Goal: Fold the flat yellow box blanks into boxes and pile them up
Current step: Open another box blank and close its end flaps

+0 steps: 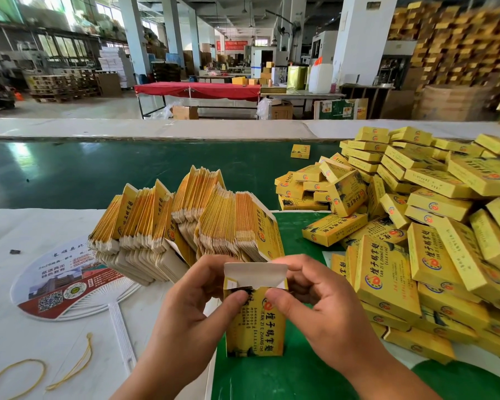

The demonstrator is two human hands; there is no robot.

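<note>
Both hands grip box, flap upright.

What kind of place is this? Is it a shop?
Probably not a shop: it looks like a factory or packing workshop. A big heap of folded yellow boxes lies beside stacks of flat blanks on a long green worktable, with loaded pallets across a wide concrete hall.
</note>
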